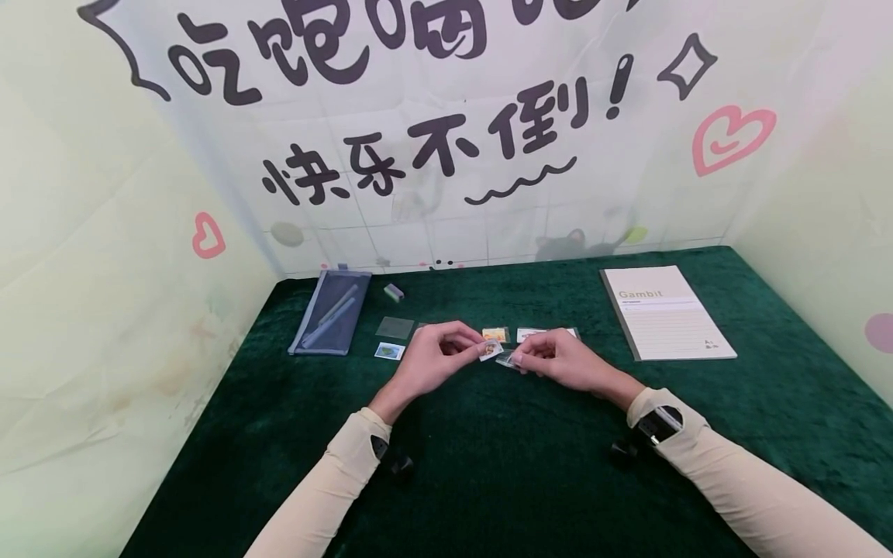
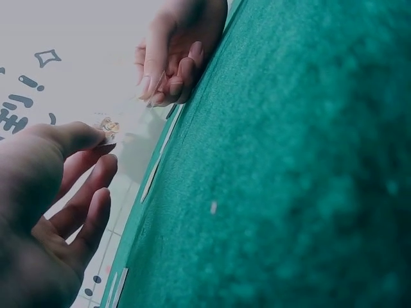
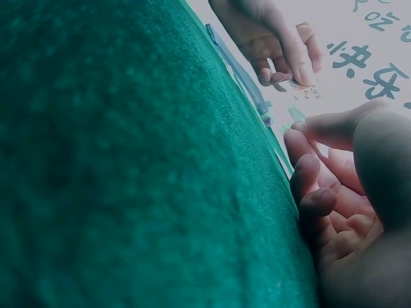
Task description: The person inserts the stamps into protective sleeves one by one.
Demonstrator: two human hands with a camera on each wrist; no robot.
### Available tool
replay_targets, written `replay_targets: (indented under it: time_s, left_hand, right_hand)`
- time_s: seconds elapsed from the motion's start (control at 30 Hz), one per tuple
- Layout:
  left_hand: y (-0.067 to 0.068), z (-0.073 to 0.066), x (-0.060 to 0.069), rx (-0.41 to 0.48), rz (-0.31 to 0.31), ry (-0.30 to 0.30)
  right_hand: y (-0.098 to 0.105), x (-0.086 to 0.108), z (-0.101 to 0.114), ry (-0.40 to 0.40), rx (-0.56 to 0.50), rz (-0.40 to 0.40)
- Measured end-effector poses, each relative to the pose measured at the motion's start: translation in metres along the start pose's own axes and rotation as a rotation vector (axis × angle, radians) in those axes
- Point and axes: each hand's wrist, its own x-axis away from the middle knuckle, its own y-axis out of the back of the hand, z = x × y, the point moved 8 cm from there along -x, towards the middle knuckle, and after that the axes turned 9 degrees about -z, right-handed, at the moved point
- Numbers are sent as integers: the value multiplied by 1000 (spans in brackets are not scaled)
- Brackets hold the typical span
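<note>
Between thumb and forefinger, my left hand (image 1: 438,354) pinches a small white card with a picture (image 1: 491,349), held up over the green cloth. My right hand (image 1: 567,361) pinches a small clear sleeve (image 1: 507,359) just right of the card. In the left wrist view the card (image 2: 109,129) stands out from the left fingertips, while the right hand (image 2: 176,54) is farther off. The right wrist view has the clear sleeve (image 3: 296,115) at the right fingertips, apart from the card (image 3: 306,90).
Behind the hands lie an orange card (image 1: 494,335) and a long card (image 1: 547,334). Leftward are a blue picture card (image 1: 389,351), a clear sleeve (image 1: 394,328), an eraser (image 1: 394,292) and a blue mesh pouch (image 1: 332,312) with pens. A notebook (image 1: 670,314) lies at right.
</note>
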Motion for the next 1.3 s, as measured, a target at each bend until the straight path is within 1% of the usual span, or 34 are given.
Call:
replay_targets:
  time_s: [0.27,0.5,0.8,1.07,1.3]
  left_hand:
    - [-2,-1,1,-16,26,-2]
    - [-6,2,1,-14,67,22]
    - [-6,2,1,-5,72,4]
    - [-8,3,1,22,92,12]
    - [-8,3,2,22,100,15]
  right_hand:
    - [-1,-1,-1,-25,-28,-10]
    - [0,-1,-1,-16,-34,-27]
    - [2,-1,-2,-32,-57,-50]
    - [2,-1,-2,-33,-71,-40]
    - [3,-2,-5,-57,-84,-61]
